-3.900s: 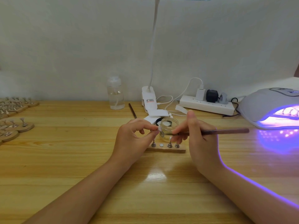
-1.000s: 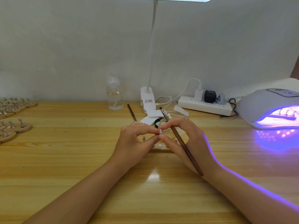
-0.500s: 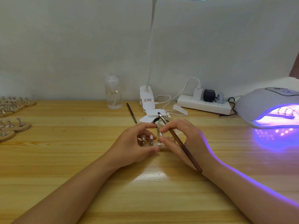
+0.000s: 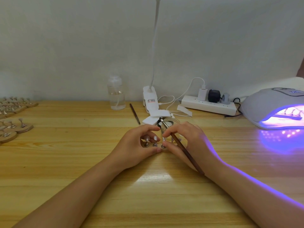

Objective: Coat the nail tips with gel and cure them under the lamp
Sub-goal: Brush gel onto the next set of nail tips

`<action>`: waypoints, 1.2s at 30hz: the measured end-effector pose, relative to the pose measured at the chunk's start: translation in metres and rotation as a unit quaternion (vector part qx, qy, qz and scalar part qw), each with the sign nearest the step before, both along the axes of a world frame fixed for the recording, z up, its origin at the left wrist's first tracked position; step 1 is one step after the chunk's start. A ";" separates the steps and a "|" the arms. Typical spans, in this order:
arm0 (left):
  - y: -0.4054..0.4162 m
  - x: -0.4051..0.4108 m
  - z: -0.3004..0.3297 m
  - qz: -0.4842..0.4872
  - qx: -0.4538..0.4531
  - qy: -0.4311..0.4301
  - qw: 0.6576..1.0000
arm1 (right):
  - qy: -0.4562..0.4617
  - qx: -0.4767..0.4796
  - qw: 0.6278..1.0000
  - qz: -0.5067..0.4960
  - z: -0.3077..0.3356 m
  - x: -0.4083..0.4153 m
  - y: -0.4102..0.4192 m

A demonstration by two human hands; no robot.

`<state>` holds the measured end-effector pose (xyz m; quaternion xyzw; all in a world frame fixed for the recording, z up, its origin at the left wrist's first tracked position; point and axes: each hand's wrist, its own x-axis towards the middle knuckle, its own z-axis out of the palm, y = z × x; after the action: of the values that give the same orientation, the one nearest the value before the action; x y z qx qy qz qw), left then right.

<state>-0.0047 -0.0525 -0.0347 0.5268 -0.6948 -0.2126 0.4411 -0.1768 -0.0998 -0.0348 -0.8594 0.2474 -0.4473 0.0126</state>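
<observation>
My left hand (image 4: 134,147) is curled round the left end of a small wooden holder, thumb along its front edge and index finger arched over the back. Three nail tips on metal stands (image 4: 155,139) rise from the holder between my hands. My right hand (image 4: 189,142) grips a brown brush (image 4: 182,149), bristles pointing away and up. Its thumb and index finger pinch the third stand (image 4: 163,142). The open glass gel jar (image 4: 170,123) stands just behind my fingers. At the far right the curing lamp (image 4: 269,104) glows purple, with a holder of tips inside.
Several wooden holders with stands (image 4: 14,127) lie at the left edge. At the back are a clear bottle (image 4: 116,94), a second brush (image 4: 134,113), white pads (image 4: 158,115), a clip lamp base (image 4: 150,100) and a power strip (image 4: 209,105) with cables.
A second ago both hands held one stand with its tip raised between the fingertips. That stand is now down on the holder and both hands have sunk to the table.
</observation>
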 end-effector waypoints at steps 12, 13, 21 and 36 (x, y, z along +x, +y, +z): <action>0.001 0.001 0.003 0.014 0.007 0.012 1.000 | 0.031 -0.030 0.999 -0.018 0.006 -0.013 -0.005; 0.002 0.001 0.003 0.010 0.006 0.010 1.000 | 0.032 -0.030 0.999 -0.018 0.006 -0.013 -0.005; 0.004 0.001 0.005 0.010 0.005 0.000 1.000 | 0.028 -0.030 0.999 0.001 0.005 -0.014 -0.007; 0.008 -0.004 0.007 0.033 -0.055 -0.024 0.998 | -0.072 -0.044 0.996 0.042 0.008 -0.004 0.004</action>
<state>-0.0089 -0.0449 -0.0277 0.5292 -0.6982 -0.1471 0.4591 -0.1810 -0.0953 -0.0269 -0.8343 0.1898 -0.5175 0.0115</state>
